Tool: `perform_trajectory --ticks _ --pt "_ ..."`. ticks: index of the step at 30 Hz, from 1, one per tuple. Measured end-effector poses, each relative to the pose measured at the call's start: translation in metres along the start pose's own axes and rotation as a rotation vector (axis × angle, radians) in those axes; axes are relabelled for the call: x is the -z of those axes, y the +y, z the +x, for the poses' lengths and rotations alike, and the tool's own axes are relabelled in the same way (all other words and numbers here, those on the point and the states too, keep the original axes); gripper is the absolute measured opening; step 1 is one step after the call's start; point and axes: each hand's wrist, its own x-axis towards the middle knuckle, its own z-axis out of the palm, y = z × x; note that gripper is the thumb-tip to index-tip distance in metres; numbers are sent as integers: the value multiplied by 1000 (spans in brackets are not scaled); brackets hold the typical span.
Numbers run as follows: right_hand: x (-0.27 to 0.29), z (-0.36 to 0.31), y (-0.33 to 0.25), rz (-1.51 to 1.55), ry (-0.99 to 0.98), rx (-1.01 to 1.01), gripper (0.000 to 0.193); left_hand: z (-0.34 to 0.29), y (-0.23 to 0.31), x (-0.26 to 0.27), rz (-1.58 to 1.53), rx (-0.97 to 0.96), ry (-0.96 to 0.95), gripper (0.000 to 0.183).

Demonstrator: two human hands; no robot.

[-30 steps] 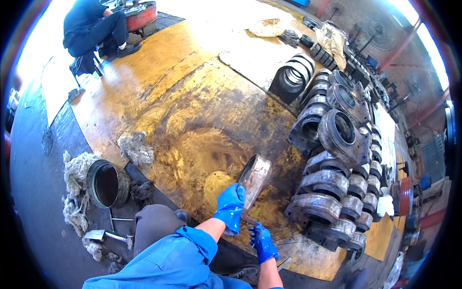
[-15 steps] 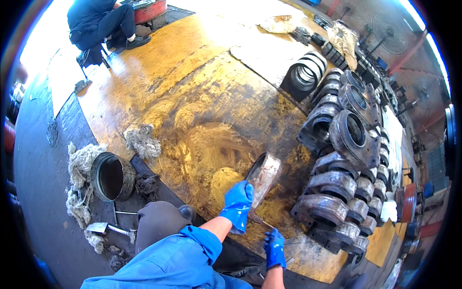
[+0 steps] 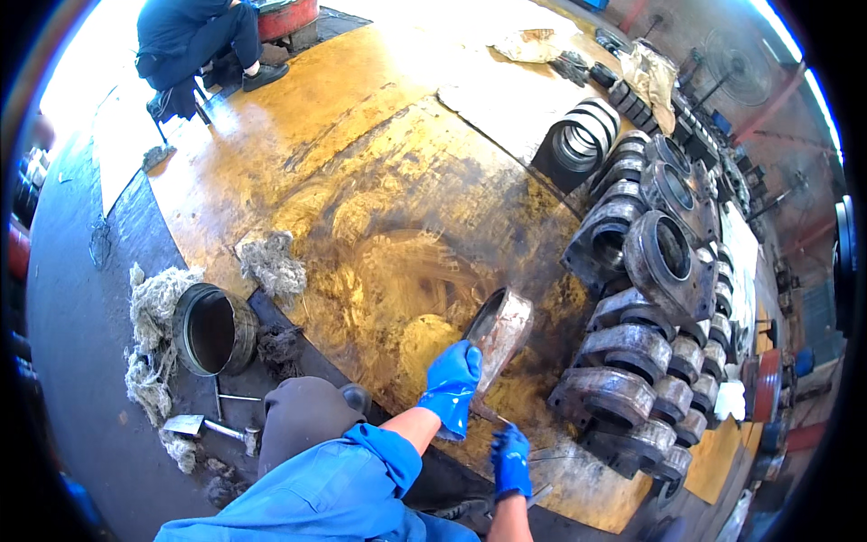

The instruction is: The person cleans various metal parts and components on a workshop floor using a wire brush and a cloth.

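Note:
My left hand [image 3: 452, 375], in a blue rubber glove, is closed on the near rim of a worn metal bearing housing [image 3: 508, 334]. The housing stands tilted on the stained yellow sheet, its round opening turned to the left. My right hand [image 3: 511, 462], also gloved in blue, is closed around a thin rod-like tool [image 3: 504, 419] just below the housing. The tool's tip is at the housing's lower end; whether it touches cannot be made out. The glove hides most of its handle.
Several similar housings [image 3: 614, 393] are stacked on the right, with dark rings [image 3: 582, 140] beyond. At left lie a metal container [image 3: 217, 330], grey rags [image 3: 274, 262] and a hammer-like tool [image 3: 217, 432]. A seated person [image 3: 194, 45] is at the far left.
The view has shifted slightly. The left hand keeps its grip on the housing, and the right hand stays closed just below it with only a small shift.

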Motion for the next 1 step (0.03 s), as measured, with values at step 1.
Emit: perform_trajectory --ticks 1 --pt "-23 3 -8 -44 -42 22 47 6 9 -2 -19 -6 -11 44"
